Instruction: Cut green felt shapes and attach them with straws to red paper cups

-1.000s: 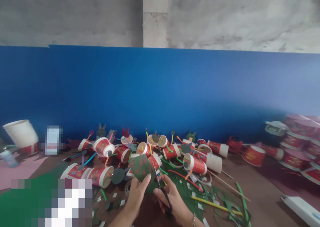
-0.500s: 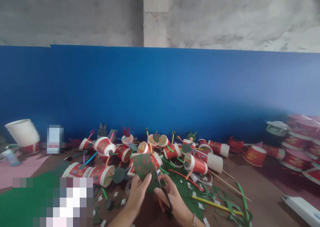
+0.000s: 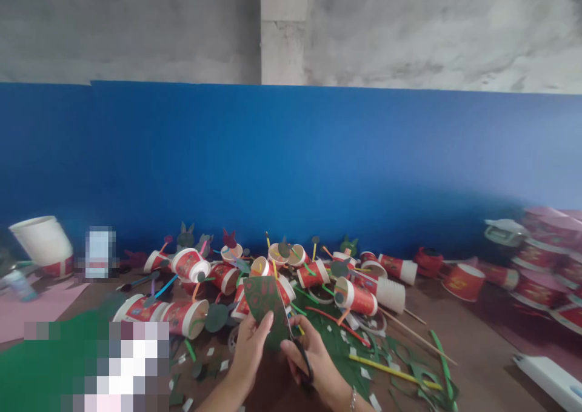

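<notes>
Between the thumb and fingers of my left hand (image 3: 251,345) is a green sheet of paper (image 3: 265,300) with faint reddish outlines on it. My right hand (image 3: 309,354) has its fingers in the dark handles of a pair of scissors (image 3: 304,358). The blades lie along the right edge of the paper. How far they are apart is hard to see. Just beyond my hands lie red and white paper cups, one a red cup (image 3: 356,297) on its side with a strip stuck to it.
Green paper scraps (image 3: 409,363) and a yellow strip (image 3: 395,372) lie to the right. A wooden stick (image 3: 427,336) points toward a white box (image 3: 550,378). Stacked red cups (image 3: 541,260) stand at the far right, a white bucket (image 3: 43,242) at the far left. A blue panel (image 3: 291,163) rises behind.
The green paper has tilted and shifted slightly to the right against the scissors. Both hands remain in nearly the same place.
</notes>
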`<action>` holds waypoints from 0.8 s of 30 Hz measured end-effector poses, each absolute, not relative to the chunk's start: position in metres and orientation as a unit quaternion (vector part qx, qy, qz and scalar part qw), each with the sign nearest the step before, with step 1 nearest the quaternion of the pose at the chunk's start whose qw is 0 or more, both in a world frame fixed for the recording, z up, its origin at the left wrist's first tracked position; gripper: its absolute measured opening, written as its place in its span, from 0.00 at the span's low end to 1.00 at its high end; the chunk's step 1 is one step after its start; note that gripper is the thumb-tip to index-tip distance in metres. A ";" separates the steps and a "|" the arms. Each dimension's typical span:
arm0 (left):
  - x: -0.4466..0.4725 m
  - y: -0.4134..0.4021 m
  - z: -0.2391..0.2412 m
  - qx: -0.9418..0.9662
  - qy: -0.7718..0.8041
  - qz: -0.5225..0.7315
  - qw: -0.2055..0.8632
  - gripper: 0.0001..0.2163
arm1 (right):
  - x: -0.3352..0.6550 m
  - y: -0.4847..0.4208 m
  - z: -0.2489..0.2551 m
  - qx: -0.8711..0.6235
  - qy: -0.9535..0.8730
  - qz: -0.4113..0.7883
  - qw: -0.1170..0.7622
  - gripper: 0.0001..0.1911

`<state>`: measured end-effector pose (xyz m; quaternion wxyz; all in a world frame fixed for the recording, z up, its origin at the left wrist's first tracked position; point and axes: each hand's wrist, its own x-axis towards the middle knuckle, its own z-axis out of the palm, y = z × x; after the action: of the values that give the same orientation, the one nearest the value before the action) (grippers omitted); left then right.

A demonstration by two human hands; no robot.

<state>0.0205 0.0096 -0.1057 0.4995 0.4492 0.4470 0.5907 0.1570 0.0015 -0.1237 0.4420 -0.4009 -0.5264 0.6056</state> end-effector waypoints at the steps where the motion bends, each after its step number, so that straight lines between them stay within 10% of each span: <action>1: 0.020 0.010 -0.107 0.457 0.439 0.589 0.502 0.16 | 0.157 0.001 -0.123 -0.402 -0.524 0.607 0.442 0.31; 24: 0.021 0.009 -0.104 0.457 0.459 0.574 0.501 0.17 | 0.160 0.003 -0.129 -0.398 -0.535 0.600 0.441 0.31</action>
<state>0.0215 0.0093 -0.1043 0.5011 0.4573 0.4591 0.5736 0.1596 0.0026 -0.1290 0.4406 -0.3984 -0.5354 0.6004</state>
